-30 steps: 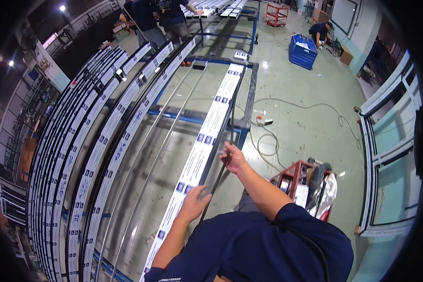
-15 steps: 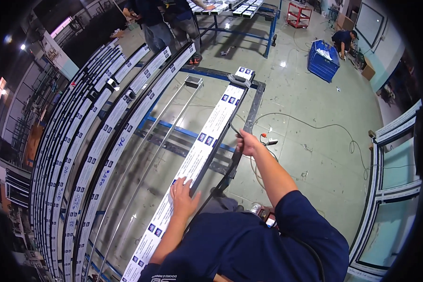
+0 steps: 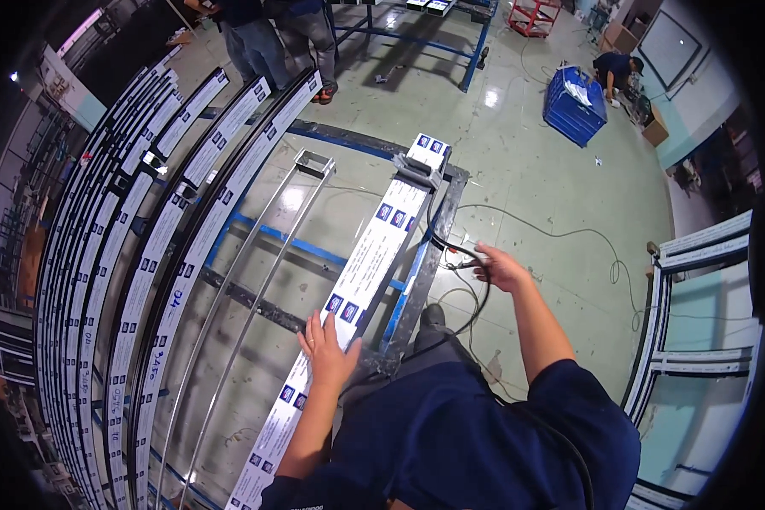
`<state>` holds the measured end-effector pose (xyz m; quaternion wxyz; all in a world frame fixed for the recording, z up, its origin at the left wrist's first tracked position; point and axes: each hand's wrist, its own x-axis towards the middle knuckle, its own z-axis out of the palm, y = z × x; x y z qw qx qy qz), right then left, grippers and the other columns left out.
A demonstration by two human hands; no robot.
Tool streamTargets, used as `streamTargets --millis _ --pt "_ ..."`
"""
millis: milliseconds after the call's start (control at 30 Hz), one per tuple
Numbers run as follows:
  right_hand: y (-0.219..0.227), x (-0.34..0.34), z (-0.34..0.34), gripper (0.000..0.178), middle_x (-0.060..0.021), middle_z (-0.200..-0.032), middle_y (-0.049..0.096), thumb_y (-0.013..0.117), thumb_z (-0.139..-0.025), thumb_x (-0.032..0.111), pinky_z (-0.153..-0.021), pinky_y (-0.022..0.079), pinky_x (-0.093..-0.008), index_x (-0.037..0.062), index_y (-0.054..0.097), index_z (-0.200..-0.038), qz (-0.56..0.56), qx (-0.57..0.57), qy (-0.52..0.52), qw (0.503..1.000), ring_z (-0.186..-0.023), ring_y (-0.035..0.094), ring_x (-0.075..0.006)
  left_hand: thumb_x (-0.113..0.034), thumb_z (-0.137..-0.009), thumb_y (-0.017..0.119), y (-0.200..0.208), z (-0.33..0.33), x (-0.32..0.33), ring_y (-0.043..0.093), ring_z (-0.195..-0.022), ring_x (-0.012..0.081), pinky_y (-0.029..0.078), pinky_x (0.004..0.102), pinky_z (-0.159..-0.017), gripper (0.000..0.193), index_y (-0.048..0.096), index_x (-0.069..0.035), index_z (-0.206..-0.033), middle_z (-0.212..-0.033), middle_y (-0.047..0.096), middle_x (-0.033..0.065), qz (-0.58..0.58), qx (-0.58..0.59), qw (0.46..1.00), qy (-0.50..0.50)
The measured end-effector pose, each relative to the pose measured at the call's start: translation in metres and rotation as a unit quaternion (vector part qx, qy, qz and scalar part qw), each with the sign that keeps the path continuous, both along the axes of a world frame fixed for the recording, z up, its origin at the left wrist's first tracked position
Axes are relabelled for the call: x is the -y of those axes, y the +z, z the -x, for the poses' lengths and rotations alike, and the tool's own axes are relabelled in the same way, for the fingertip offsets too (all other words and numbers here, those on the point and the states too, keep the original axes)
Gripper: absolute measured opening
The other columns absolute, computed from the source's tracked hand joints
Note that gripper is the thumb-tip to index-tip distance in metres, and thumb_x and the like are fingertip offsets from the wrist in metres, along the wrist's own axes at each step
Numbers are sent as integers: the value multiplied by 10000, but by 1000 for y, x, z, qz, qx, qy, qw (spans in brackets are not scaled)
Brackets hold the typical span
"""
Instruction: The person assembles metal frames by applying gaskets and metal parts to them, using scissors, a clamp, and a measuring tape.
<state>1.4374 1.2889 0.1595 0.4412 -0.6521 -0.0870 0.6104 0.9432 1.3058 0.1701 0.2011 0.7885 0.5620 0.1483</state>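
A long profile bar point(image 3: 367, 255) wrapped in white printed film runs diagonally over a blue-and-black metal frame. My left hand point(image 3: 327, 350) lies on the bar with its fingers stretched out. Right of the bar, my right hand point(image 3: 505, 269) is closed around a flexible black strip point(image 3: 488, 299). The strip bows out in a loop between the bar's right side and my lap; part of the grip is hidden. Across the bar's far end sits a grey, bent bundle point(image 3: 418, 172), whose kind I cannot make out.
Several long wrapped profiles point(image 3: 166, 263) stand side by side at the left. Two thin metal rods point(image 3: 245, 268) lie beside the bar. A blue bin point(image 3: 573, 110), a crouching person point(image 3: 618, 72) and a cable point(image 3: 561, 228) are at the right. People stand at the far bench.
My right hand has moved right, away from the bar, drawing the black strip into a wide loop. My left hand stays on the bar. The view has shifted slightly.
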Motion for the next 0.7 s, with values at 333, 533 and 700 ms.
streamTargets --millis 333,533,700 --pt "-53 -181 5 698 -193 -1163 672 919 -811 320 -982 547 -452 -10 597 -1335 -126 518 117 838 -1095 662 -354 -501 -860 842 -4 -206 -137 209 -1615 466 77 716 -1287 1091 282 -33 -1671 -1730 238 287 1 -56 998 15" --pt "-45 -235 -65 484 -230 -1139 646 848 -861 187 -994 516 -492 -12 598 -1224 -182 574 51 796 -1126 630 -422 -615 -790 860 -9 -306 -209 244 -1607 445 92 691 -1297 1237 243 -42 -1696 -1721 270 275 11 -89 995 50" --pt "-57 -282 -114 386 -327 -1102 725 685 -1002 316 -934 534 -552 -56 688 -1105 -104 481 191 849 -1072 688 -509 -705 -800 794 0 -365 -244 358 -1536 375 216 591 -1260 1221 263 -88 -1710 -1660 378 207 22 -115 990 81"
